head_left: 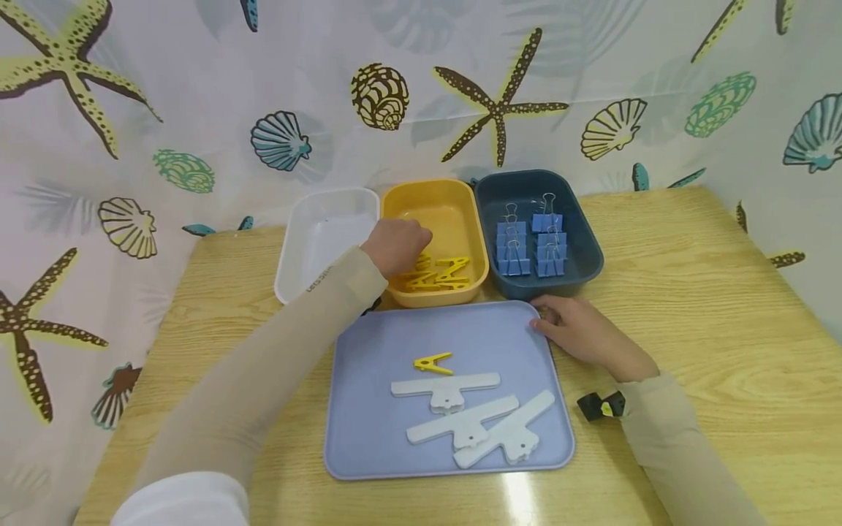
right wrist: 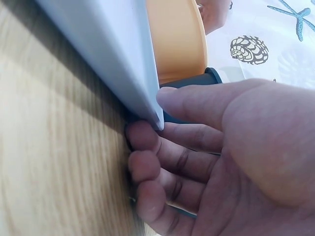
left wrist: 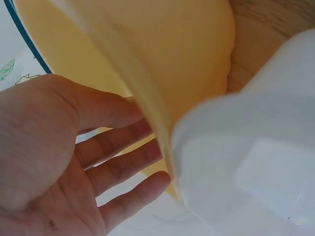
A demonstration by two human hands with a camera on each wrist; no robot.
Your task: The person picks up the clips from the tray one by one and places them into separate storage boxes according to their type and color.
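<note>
My left hand (head_left: 397, 247) reaches into the left side of the yellow bin (head_left: 482, 248), above several yellow clothes pegs (head_left: 454, 269). In the left wrist view its thumb and some fingertips pass behind the bin's rim (left wrist: 142, 93), so whether they pinch a peg is hidden. My right hand (head_left: 582, 329) grips the far right corner of the light purple tray (head_left: 375, 409); in the right wrist view the thumb touches the tray's rim (right wrist: 133, 64) and the fingers curl below it. On the tray lie one yellow peg (head_left: 433, 363) and several white bag clips (head_left: 447, 387).
A white bin (head_left: 283, 270) stands left of the yellow one. At its right is a dark blue bin (head_left: 585, 263) holding blue binder clips (head_left: 551, 252) in two columns. A shell-patterned cloth (head_left: 217, 146) hangs behind the wooden table (head_left: 710, 321).
</note>
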